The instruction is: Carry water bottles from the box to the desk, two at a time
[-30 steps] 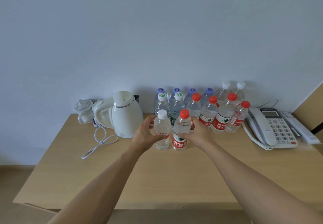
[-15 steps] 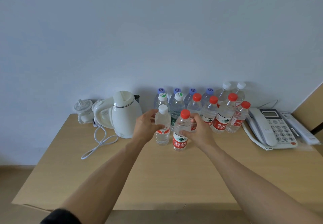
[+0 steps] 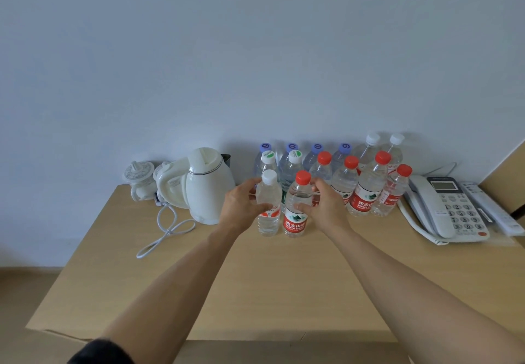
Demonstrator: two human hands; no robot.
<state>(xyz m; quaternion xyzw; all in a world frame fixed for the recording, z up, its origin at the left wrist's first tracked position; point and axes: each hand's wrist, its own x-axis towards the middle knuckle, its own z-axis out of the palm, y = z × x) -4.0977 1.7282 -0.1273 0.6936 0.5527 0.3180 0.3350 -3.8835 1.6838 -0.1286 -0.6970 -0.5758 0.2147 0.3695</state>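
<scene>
Left hand (image 3: 241,207): fingers and thumb curled round the upper body of the white-capped bottle (image 3: 268,204); grasp closed on it.
Right hand (image 3: 324,207): fingers and thumb curled round the shoulder of the red-capped bottle (image 3: 295,210); grasp closed on it.
Bottle position: both bottles stand upright, side by side and nearly touching, at the front of the bottle group (image 3: 352,182) on the desk (image 3: 255,292). Whether the bases bear fully on the surface cannot be told.
Change over the last second: the pair sits slightly further back, closer to the standing rows; the white-capped bottle, previously held a little higher, is now level with its neighbour. Both hands have stayed wrapped round the bottles.
Task meaning: this pair appears to be at its placement point; release is judged to be the step in hand.
Box: not in view.
Next move: open both hands and withdraw straight back, clear of the caps, then return for another pair.
Risk: the kettle (image 3: 208,187) stands just beside the left hand; a sideways withdrawal could knock it or tip the tightly packed bottles.
</scene>
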